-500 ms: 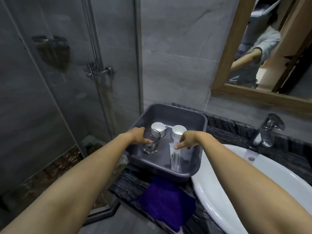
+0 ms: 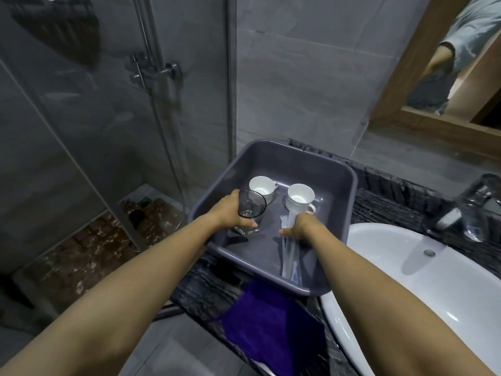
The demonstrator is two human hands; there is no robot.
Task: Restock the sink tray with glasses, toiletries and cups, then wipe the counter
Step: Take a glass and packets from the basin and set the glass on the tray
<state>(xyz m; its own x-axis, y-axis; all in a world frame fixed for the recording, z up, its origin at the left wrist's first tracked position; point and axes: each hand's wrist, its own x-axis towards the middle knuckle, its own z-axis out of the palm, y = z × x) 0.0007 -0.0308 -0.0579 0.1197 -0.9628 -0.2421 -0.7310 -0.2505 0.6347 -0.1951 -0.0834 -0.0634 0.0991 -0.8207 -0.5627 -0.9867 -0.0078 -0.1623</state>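
Observation:
A grey plastic tray (image 2: 336,169) sits on the dark stone counter left of the sink. Inside it stand two white cups, one at the back left (image 2: 260,187) and one at the back right (image 2: 299,198). My left hand (image 2: 230,211) grips a clear glass (image 2: 250,210), tilted, at the tray's left side. My right hand (image 2: 302,229) pinches clear-wrapped toiletry packets (image 2: 290,263) that lie lengthwise along the tray floor toward its near edge.
A purple cloth (image 2: 267,328) hangs over the counter's front edge below the tray. The white basin (image 2: 406,270) lies to the right, with a chrome tap (image 2: 473,207) behind it. A glass shower screen (image 2: 108,131) stands at the left; a wood-framed mirror (image 2: 433,126) hangs above.
My left hand has tilted and raised the glass a little. My right hand has closed on the wrapped packets and drawn slightly nearer.

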